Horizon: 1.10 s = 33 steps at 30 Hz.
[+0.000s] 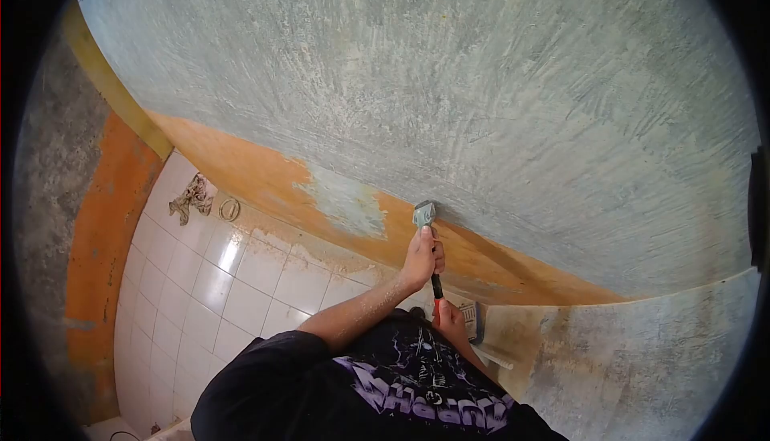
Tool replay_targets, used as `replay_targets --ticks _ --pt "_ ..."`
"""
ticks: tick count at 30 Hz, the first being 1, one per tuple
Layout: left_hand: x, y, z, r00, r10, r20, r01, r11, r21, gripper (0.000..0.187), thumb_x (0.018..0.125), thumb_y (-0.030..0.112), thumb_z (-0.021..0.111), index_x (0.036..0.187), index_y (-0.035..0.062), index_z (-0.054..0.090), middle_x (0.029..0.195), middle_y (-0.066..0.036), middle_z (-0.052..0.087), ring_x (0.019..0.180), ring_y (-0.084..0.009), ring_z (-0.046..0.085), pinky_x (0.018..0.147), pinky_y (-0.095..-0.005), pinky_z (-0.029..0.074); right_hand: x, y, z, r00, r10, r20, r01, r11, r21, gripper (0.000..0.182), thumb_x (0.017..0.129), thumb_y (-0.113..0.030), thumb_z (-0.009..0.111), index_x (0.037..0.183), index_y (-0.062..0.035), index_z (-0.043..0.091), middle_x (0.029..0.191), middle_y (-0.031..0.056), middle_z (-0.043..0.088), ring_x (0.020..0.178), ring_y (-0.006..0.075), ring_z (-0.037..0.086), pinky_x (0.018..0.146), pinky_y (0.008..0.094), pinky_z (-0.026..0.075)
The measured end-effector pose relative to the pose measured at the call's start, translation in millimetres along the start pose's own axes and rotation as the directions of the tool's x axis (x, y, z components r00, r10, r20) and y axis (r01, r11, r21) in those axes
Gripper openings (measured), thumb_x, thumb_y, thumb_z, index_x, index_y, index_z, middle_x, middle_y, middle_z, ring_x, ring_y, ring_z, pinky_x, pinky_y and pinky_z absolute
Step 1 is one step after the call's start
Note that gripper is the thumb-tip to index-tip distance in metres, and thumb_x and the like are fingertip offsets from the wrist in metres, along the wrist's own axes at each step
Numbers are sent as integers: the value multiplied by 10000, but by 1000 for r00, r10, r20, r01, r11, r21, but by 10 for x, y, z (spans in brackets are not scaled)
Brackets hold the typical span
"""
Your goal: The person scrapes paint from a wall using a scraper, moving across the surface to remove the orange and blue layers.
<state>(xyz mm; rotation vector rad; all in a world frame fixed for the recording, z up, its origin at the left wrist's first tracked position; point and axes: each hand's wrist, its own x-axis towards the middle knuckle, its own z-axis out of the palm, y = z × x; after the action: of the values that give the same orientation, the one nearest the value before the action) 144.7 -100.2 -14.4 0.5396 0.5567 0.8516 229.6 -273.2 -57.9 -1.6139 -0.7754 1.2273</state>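
Note:
My left hand [420, 258] is wrapped round the upper part of a scraper, just below its head [424, 213]. The scraper has a dark shaft and a red grip. Lower down, my right hand [452, 322] is closed round the red grip [438, 309]. The scraper's head lies against the wall, where the rough grey surface [481, 120] meets the orange band [473, 252]. To the left of the head, a pale scraped patch [345, 204] interrupts the orange. Fine debris speckles my left forearm.
White floor tiles [249, 308] lie at lower left, with dust and flakes along the wall's foot. A crumpled cloth [191, 199] and a ring-shaped object [229, 210] are on them. A container [473, 322] stands beyond my right hand. Another wall rises at lower right.

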Motion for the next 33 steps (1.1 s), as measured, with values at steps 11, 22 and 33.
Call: replay_targets --ticks 11,22,33 --pt "-1 201 -71 1000 23 20 -22 999 -38 379 1033 532 297 1010 166 392 584 26 272 477 -85 270 482 -278 293 148 -17 45 1000 -2 -7 1 996 -94 436 1030 -376 465 780 -36 576 565 -26 472 498 62 444 476 247 344" --pt "-64 18 67 996 -52 68 57 996 -73 378 1035 531 289 1000 168 387 592 22 286 478 -94 285 488 -280 306 -116 -41 -46 995 37 -96 -43 997 -61 456 1018 -400 481 754 -38 566 532 -17 463 475 69 436 462 251 335" --pt "-44 24 35 999 -32 33 34 997 -71 386 1035 534 280 1001 163 383 591 23 282 474 -96 282 477 -283 299 -88 -143 -2 996 42 -80 -50 993 -106 459 1015 -406 489 754 -36 570 534 -18 469 483 68 441 469 254 340"
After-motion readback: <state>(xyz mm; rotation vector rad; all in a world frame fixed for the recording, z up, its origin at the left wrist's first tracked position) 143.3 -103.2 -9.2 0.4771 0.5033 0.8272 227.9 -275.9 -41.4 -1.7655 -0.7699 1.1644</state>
